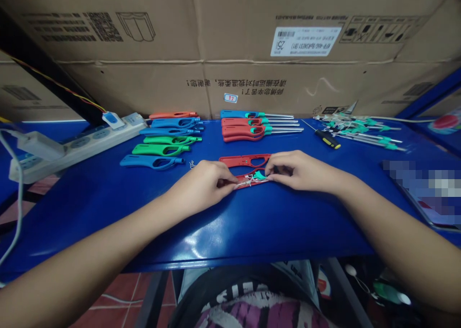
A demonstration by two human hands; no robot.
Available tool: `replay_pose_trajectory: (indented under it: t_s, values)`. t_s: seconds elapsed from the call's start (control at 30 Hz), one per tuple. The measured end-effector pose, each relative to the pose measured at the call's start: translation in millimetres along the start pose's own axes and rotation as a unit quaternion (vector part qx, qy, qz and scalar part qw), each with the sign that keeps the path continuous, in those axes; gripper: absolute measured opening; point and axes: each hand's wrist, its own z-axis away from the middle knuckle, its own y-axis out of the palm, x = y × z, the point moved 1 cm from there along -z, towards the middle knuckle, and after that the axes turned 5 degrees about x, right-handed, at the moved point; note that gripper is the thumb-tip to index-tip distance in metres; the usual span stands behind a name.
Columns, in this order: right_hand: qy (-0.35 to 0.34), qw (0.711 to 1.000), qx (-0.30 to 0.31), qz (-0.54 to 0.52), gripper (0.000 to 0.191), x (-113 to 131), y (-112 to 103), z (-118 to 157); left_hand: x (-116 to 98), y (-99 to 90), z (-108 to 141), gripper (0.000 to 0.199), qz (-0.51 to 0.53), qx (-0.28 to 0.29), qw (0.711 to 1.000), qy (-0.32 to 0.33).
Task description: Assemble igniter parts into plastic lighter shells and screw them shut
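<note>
Pinching a Red Casing Half at Both Ends

The red casing half [249, 186] lies low at the front of the blue counter [216, 229], between both hands, its open side up, with pale wires and a teal part [258, 175] inside. The left hand [207, 181] grips its nine o'clock end between thumb and fingertip; the right hand [295, 169] grips the three o'clock end, its fingers hiding the exact spot of contact.

Reckoning from that casing, a second red half [234, 161] rests just beside it at twelve o'clock. Farther out at twelve sit red handles [242, 135] and a blue handle [238, 113], all with metal rods, before a cardboard sheet [230, 73]. Small metal pieces [192, 164] lie between nine and ten. Blue, green and orange handles [162, 149] line up at ten. At two o'clock are a black-and-yellow screwdriver [328, 139] and, beyond it, a heap of teal-ended rods [361, 125].
</note>
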Motion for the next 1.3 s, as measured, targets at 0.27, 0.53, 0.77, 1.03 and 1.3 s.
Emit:
replay_pose_trajectory:
  t_s: [0.27, 0.53, 0.77, 1.03, 1.3]
  values:
    - [-0.003, 1.000, 0.011, 0.001, 0.015, 4.1, -3.9, 1.7, -17.8, -4.9, 5.6, 0.020, -0.103, -0.059, 0.993, 0.012]
    - [-0.021, 1.000, 0.014, 0.003, 0.016, 3.0, -1.8, 1.0, -18.3, 16.7, 6.1, 0.037, -0.132, -0.011, 0.984, 0.117]
    - [-0.052, 0.997, 0.005, 0.053, 0.020, 6.1, 1.7, 2.9, -14.5, 22.4, 5.2, 0.038, -0.128, 0.006, 0.984, 0.125]
    - [-0.046, 0.961, 0.029, 0.270, 0.024, 16.4, 9.2, 5.3, -13.5, 23.3, 3.6, 0.038, -0.126, 0.008, 0.984, 0.123]
    - [-0.034, 0.945, 0.047, 0.323, 0.023, 22.8, 13.0, 5.2, -12.9, 22.4, 2.7, 0.040, -0.113, 0.015, 0.987, 0.116]
